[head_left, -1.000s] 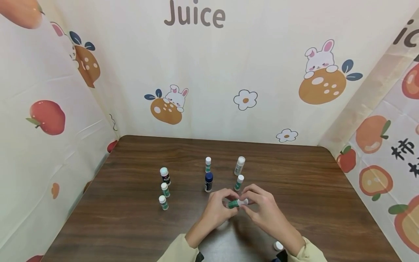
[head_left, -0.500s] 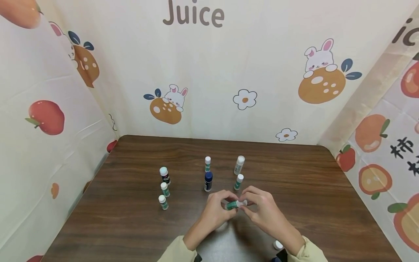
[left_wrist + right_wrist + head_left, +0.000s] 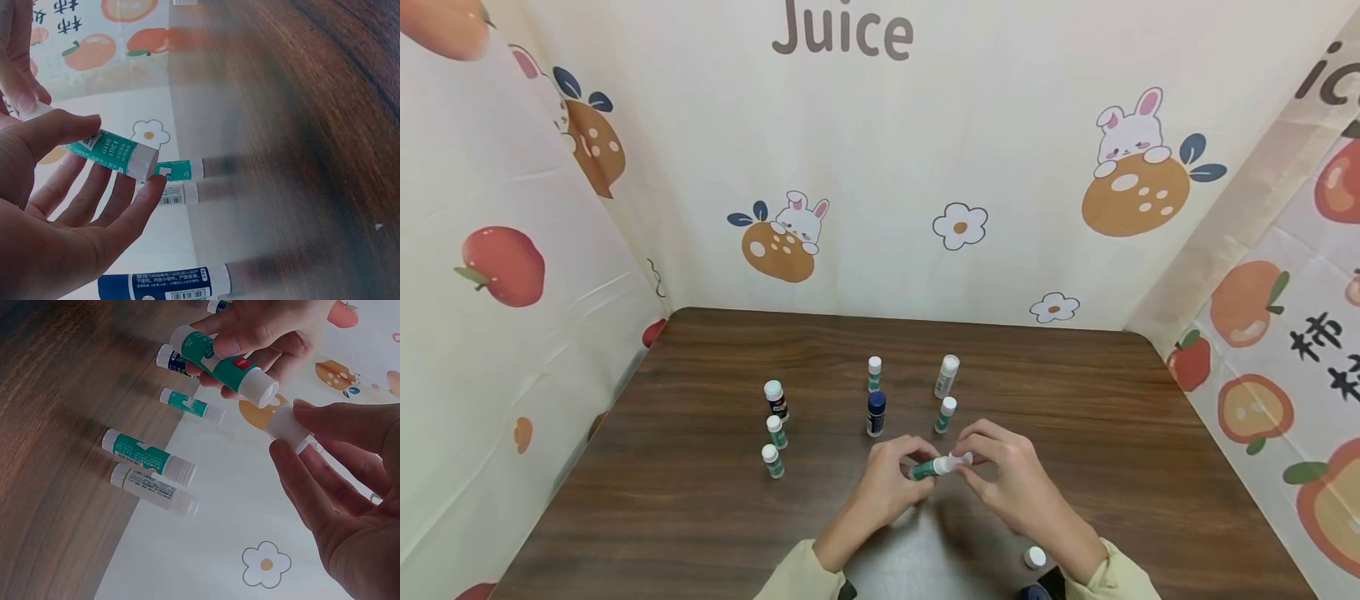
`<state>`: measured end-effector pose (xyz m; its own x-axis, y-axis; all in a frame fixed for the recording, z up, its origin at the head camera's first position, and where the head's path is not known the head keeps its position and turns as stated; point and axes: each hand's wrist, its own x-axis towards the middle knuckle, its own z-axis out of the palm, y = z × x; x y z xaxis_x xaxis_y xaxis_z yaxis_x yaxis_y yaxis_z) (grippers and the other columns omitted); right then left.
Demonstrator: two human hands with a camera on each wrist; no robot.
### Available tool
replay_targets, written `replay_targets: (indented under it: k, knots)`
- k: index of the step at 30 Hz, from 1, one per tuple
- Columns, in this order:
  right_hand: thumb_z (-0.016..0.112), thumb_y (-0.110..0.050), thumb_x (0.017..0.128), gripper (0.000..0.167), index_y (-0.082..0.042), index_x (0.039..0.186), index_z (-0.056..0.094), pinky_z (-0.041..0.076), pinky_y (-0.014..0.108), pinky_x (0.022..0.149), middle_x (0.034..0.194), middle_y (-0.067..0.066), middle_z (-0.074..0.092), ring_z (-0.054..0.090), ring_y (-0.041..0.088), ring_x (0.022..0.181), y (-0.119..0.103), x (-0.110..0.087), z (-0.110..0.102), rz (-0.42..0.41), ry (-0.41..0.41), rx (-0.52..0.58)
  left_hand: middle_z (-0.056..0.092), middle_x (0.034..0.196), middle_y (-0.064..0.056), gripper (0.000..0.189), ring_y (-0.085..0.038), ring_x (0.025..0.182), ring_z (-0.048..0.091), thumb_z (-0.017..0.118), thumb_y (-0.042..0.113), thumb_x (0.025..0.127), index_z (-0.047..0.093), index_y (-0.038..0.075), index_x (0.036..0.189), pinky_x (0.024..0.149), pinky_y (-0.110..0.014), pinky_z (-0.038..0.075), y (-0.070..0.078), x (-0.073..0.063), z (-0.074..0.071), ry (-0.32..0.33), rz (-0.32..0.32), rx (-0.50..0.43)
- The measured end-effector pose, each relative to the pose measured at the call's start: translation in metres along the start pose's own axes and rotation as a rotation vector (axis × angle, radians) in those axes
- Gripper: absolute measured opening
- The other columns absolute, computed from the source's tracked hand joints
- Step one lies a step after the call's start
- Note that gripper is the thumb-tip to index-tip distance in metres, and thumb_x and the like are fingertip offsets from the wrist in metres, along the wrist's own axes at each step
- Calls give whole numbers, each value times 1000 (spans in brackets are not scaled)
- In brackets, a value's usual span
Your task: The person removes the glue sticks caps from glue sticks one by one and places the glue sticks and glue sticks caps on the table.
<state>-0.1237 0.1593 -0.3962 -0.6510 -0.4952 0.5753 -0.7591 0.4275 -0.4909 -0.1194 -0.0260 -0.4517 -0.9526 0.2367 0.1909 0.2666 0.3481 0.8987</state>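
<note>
While having a round white piece [image 3: 1034,557] nearest on the counter [image 3: 700,517], beside the right forearm [image 3: 1075,546], pinches a green glue stick [image 3: 231,374] in the left hand [image 3: 886,477] and a white cap [image 3: 289,426] (just clear of the stick's end) in the right hand [image 3: 1011,471], above the counter. Beyond, shows a standing green-labelled stick [image 3: 945,416], a navy-capped stick [image 3: 876,416] and, to the left, a row of three sticks [image 3: 777,433]; farther, a white stick [image 3: 947,377], then a rabbit-printed cloth [image 3: 880,150].

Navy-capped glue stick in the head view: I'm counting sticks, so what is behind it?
In that view, a white-capped green glue stick stands behind it; the navy cap covers its base.
</note>
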Motion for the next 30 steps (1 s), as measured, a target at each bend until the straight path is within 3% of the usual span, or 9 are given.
replay_targets:
  k: [19,30]
  knots:
    - [81,17,56,38,-11,76,64,53,19,61,87,-5,59,61,8,70,5,-12,-5,47,5,-40,65,84,6,21,-10,80,60,74,1,72,68,15,87,70,-34,55,-2,-9,-10,20,-56,-69]
    - [80,15,59,34,-11,76,64,51,13,63,86,-6,59,62,7,69,12,-24,-8,96,9,-60,64,86,3,20,-15,84,62,74,2,75,68,13,90,75,-36,55,-3,-17,-21,9,-124,-108]
